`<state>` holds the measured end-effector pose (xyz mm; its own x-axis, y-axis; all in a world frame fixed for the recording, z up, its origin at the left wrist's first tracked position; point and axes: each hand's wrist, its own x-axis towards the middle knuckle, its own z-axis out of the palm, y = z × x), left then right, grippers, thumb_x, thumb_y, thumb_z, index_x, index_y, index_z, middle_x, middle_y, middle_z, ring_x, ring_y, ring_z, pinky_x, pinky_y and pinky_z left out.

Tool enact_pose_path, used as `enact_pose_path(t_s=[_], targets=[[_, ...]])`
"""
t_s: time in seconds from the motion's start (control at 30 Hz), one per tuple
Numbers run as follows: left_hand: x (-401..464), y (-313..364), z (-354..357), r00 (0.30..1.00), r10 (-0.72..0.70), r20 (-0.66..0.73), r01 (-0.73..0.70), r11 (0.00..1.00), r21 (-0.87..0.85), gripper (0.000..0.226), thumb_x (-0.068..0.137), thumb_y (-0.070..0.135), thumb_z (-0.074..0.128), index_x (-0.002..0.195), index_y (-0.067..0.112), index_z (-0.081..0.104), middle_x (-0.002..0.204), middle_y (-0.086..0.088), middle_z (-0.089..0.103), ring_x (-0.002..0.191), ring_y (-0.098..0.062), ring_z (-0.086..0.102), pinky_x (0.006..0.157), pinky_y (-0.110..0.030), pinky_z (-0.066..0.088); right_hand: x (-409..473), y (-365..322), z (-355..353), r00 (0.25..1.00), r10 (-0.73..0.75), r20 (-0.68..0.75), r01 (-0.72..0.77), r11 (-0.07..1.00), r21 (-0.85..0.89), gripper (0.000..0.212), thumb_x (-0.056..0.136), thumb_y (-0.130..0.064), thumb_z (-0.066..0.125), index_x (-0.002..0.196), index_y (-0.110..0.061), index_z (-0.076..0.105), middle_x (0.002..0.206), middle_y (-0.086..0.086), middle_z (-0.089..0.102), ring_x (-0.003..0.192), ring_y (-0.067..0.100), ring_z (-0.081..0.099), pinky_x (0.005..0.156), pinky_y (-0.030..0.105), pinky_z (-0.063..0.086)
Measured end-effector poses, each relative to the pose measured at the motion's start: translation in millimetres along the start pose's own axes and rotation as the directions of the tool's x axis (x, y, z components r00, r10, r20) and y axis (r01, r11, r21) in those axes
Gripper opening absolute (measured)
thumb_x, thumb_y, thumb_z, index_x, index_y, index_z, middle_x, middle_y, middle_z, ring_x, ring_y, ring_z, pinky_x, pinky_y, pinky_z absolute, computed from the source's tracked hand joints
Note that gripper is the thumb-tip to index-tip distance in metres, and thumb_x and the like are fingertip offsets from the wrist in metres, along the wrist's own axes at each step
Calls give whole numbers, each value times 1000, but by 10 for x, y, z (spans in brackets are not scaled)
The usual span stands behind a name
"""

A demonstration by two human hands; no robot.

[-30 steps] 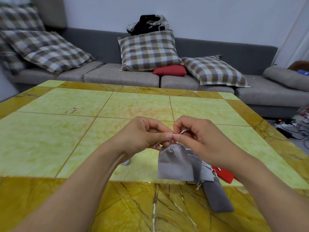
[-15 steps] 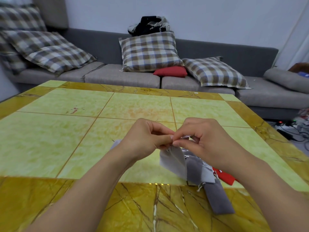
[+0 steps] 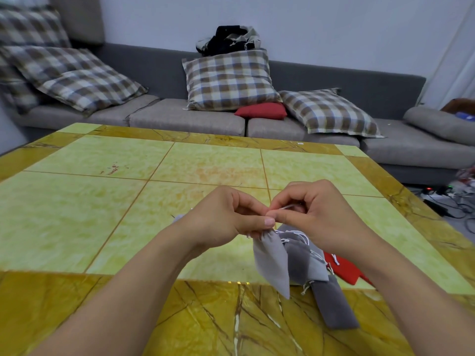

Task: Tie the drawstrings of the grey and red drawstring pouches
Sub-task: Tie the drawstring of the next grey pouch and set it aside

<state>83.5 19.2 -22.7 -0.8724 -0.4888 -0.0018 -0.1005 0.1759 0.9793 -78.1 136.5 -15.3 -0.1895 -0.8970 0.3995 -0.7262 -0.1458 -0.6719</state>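
A light grey drawstring pouch [image 3: 272,263] hangs from my two hands just above the table, its mouth gathered at the top. My left hand [image 3: 226,217] pinches the pouch's neck and string between thumb and fingers. My right hand [image 3: 318,214] pinches the white drawstring [image 3: 286,207], which runs taut between the hands. Below lie several more grey pouches [image 3: 308,263] in a loose pile with white strings. A darker grey pouch [image 3: 332,307] lies nearest the table's front. A red pouch [image 3: 344,271] is partly hidden under my right forearm.
The yellow-green tiled table [image 3: 102,201] has a brown marbled border. A grey sofa [image 3: 205,122] with plaid cushions and a red cushion [image 3: 261,111] stands beyond it. Cables and a power strip [image 3: 447,199] lie on the floor at the right.
The held grey pouch has swung and turned, hanging narrower and more pointed. My hands stay together on the string, shifted slightly right and down in view.
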Motion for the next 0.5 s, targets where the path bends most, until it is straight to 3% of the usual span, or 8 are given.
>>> enact_pose_path(t_s=[0.1, 0.17, 0.33, 0.5], targets=[[22, -18, 13, 1000, 8, -1, -8, 1000, 0, 11, 84, 6, 73, 93, -1, 76, 85, -19, 75, 74, -20, 68, 70, -24, 57, 2, 26, -93, 995, 59, 85, -64, 997, 54, 8, 85, -9, 74, 86, -14, 79, 81, -3, 75, 80, 15, 70, 73, 28, 54], [23, -16, 18, 1000, 5, 24, -5, 1000, -1, 12, 86, 6, 71, 94, -2, 75, 85, -19, 74, 72, -16, 67, 67, -20, 54, 2, 26, -116, 998, 42, 49, -44, 998, 37, 9, 83, -8, 76, 84, -16, 79, 79, -7, 75, 78, 7, 69, 71, 18, 51], [26, -10, 78, 1000, 2, 19, -1, 999, -50, 14, 86, 3, 70, 98, -3, 73, 76, -13, 71, 64, -11, 65, 63, -17, 51, -1, 21, -58, 998, -20, -58, 18, 999, -28, 6, 78, -12, 81, 79, -17, 79, 74, -9, 73, 74, 9, 69, 67, 18, 50], [39, 11, 90, 1000, 7, 7, -6, 989, -151, 49, 83, 4, 74, 128, 10, 56, 81, -14, 74, 69, -14, 67, 64, -19, 52, -8, 37, -33, 996, 5, -94, -3, 1000, 18, 8, 78, -10, 80, 78, -18, 79, 75, -9, 73, 72, 6, 68, 66, 15, 49]])
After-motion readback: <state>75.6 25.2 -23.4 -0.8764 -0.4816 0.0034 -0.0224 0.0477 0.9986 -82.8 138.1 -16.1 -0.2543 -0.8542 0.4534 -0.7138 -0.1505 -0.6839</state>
